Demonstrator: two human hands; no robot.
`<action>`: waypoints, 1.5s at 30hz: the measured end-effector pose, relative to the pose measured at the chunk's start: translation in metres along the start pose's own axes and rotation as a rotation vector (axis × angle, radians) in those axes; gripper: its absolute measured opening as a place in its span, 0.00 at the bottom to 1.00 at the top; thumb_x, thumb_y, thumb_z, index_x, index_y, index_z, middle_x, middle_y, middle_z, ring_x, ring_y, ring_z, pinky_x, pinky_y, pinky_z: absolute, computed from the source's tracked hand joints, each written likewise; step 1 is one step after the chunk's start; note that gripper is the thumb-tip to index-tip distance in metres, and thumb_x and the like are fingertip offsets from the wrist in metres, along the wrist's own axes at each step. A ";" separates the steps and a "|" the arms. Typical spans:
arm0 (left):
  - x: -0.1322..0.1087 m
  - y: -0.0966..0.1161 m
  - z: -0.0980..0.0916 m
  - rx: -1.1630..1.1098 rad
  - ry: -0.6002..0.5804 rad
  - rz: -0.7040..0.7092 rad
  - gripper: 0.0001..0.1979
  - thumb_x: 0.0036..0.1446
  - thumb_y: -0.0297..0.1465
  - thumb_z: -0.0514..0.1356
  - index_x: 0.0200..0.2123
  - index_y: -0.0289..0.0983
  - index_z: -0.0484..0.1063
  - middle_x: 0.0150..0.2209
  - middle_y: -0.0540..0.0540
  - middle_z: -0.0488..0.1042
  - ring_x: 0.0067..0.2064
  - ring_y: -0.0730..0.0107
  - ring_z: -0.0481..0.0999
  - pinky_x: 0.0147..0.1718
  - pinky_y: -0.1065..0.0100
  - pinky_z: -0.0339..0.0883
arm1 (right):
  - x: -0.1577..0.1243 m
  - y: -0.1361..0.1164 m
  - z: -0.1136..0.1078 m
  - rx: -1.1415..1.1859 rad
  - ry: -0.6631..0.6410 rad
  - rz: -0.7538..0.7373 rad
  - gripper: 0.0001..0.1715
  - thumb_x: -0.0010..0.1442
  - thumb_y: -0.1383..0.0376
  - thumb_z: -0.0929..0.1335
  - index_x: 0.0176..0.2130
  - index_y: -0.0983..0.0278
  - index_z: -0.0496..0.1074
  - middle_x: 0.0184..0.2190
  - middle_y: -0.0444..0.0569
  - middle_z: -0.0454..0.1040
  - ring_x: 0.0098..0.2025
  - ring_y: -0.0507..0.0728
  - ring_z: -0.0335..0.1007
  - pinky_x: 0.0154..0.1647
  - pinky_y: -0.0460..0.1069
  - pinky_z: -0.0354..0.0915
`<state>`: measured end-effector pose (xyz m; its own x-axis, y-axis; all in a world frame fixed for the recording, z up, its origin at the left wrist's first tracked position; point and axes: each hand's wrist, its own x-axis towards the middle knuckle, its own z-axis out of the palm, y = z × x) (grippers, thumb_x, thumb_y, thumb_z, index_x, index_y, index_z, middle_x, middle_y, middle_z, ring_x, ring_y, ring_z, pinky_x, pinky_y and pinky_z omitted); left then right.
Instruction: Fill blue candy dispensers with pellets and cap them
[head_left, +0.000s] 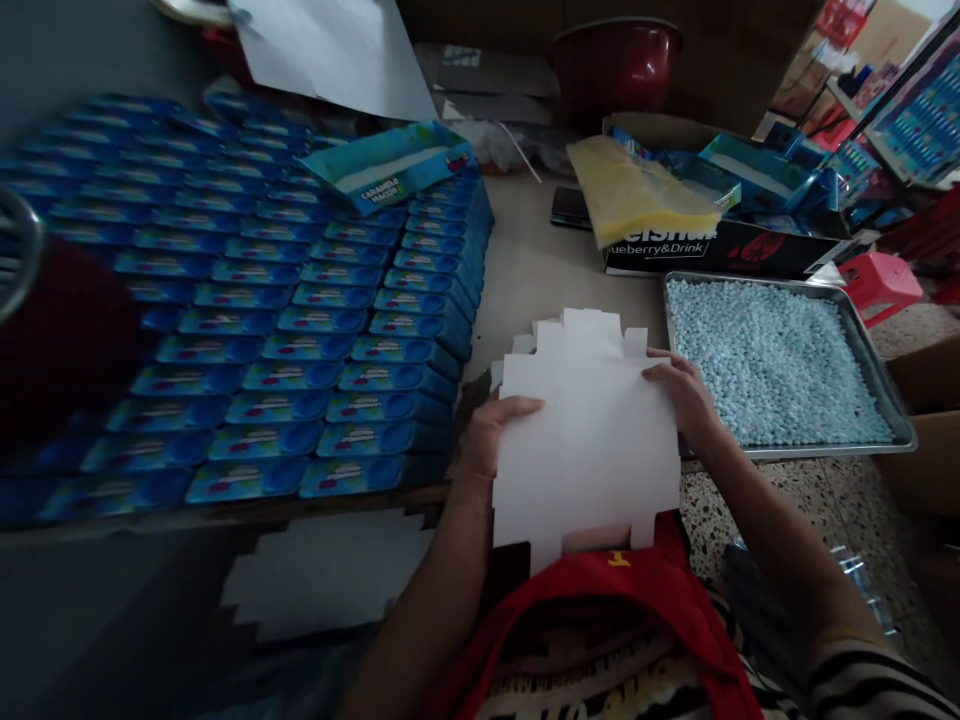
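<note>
A flat, die-cut white carton blank (592, 430) with tabs along its edges is held close in front of my red apron. My left hand (491, 432) grips its left edge, thumb on the upper face and the other fingers hidden beneath. At the upper right edge, my right hand (681, 392) pinches the blank in the same way. Some white tabs stick out behind its upper left corner; whether they belong to a second blank I cannot tell. Left of my hands stand many rows of blue printed boxes (375, 405), with one open blue box (390, 168) lying on top.
A metal tray (795, 455) of pale blue pellets sits at the right. Behind it stands a black carton (724, 255) with blue boxes and a yellow sheet (637, 190). A dark red bowl (619, 65) is at the back. More white blanks (322, 570) lie lower left.
</note>
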<state>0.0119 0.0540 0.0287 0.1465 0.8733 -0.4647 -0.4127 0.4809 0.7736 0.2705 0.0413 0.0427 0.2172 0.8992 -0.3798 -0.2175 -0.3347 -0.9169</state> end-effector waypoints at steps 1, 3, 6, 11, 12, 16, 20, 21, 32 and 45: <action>0.002 0.000 0.000 0.025 0.008 0.015 0.36 0.34 0.32 0.71 0.53 0.38 0.81 0.35 0.48 0.84 0.36 0.54 0.83 0.33 0.62 0.77 | 0.003 -0.002 0.000 -0.095 0.007 -0.074 0.26 0.48 0.58 0.74 0.48 0.59 0.78 0.31 0.43 0.79 0.27 0.54 0.71 0.30 0.50 0.67; 0.007 0.002 0.004 0.061 -0.038 0.091 0.38 0.35 0.30 0.68 0.56 0.41 0.80 0.37 0.51 0.84 0.38 0.56 0.83 0.35 0.63 0.77 | 0.011 -0.009 0.003 -0.378 -0.017 -0.268 0.20 0.55 0.56 0.72 0.47 0.59 0.80 0.31 0.44 0.79 0.29 0.56 0.72 0.34 0.52 0.68; 0.016 0.007 0.013 0.155 -0.165 0.165 0.38 0.39 0.30 0.65 0.59 0.43 0.77 0.44 0.50 0.84 0.45 0.56 0.82 0.43 0.62 0.78 | 0.032 -0.018 0.016 -0.910 -0.085 -0.513 0.13 0.64 0.59 0.69 0.44 0.60 0.82 0.38 0.49 0.83 0.39 0.59 0.77 0.45 0.53 0.68; 0.032 0.009 0.018 0.272 -0.166 0.130 0.33 0.42 0.36 0.59 0.55 0.40 0.75 0.44 0.44 0.83 0.43 0.52 0.82 0.41 0.56 0.77 | 0.054 -0.010 0.041 -1.415 -0.224 -0.465 0.17 0.71 0.65 0.64 0.45 0.65 0.82 0.45 0.57 0.85 0.45 0.61 0.79 0.46 0.53 0.66; 0.033 0.008 0.017 0.293 -0.163 0.127 0.32 0.43 0.37 0.58 0.54 0.39 0.75 0.43 0.43 0.82 0.42 0.51 0.82 0.39 0.56 0.77 | 0.054 -0.006 0.045 -1.436 -0.199 -0.451 0.18 0.72 0.64 0.63 0.45 0.65 0.82 0.45 0.58 0.85 0.45 0.61 0.80 0.45 0.53 0.66; 0.029 -0.003 0.016 0.381 -0.163 0.183 0.26 0.51 0.41 0.57 0.53 0.40 0.71 0.46 0.42 0.80 0.42 0.51 0.82 0.38 0.56 0.77 | 0.041 0.010 0.047 -1.374 -0.116 -0.418 0.19 0.72 0.64 0.61 0.46 0.65 0.80 0.45 0.58 0.85 0.42 0.61 0.79 0.42 0.52 0.66; 0.029 -0.023 0.021 0.448 -0.051 0.376 0.31 0.58 0.43 0.56 0.64 0.45 0.61 0.61 0.42 0.73 0.54 0.54 0.80 0.49 0.56 0.77 | 0.025 0.021 0.046 -1.294 -0.135 -0.480 0.22 0.69 0.69 0.58 0.55 0.67 0.74 0.47 0.61 0.83 0.46 0.62 0.78 0.45 0.53 0.67; 0.031 -0.027 0.022 0.481 -0.013 0.422 0.34 0.57 0.43 0.58 0.66 0.46 0.58 0.62 0.41 0.73 0.56 0.54 0.79 0.51 0.55 0.76 | 0.022 0.022 0.046 -1.295 -0.130 -0.492 0.24 0.68 0.70 0.58 0.57 0.69 0.71 0.46 0.62 0.83 0.46 0.62 0.78 0.45 0.54 0.67; 0.030 -0.008 0.021 0.656 0.084 0.472 0.16 0.63 0.47 0.61 0.48 0.44 0.74 0.46 0.47 0.81 0.49 0.58 0.78 0.50 0.61 0.72 | 0.019 0.007 0.048 -1.418 -0.296 -0.517 0.28 0.67 0.68 0.57 0.64 0.70 0.62 0.41 0.59 0.82 0.39 0.62 0.76 0.43 0.54 0.66; 0.048 -0.001 0.018 0.708 0.090 0.367 0.11 0.55 0.28 0.64 0.43 0.41 0.77 0.46 0.46 0.83 0.49 0.57 0.80 0.50 0.59 0.73 | 0.062 -0.039 0.067 -1.366 -0.511 -0.316 0.13 0.70 0.59 0.68 0.42 0.64 0.81 0.36 0.48 0.81 0.37 0.54 0.73 0.38 0.48 0.59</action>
<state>0.0356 0.0966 0.0140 0.0262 0.9902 -0.1373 0.2523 0.1264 0.9594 0.2286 0.1290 0.0627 -0.3272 0.8854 -0.3301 0.8727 0.1492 -0.4648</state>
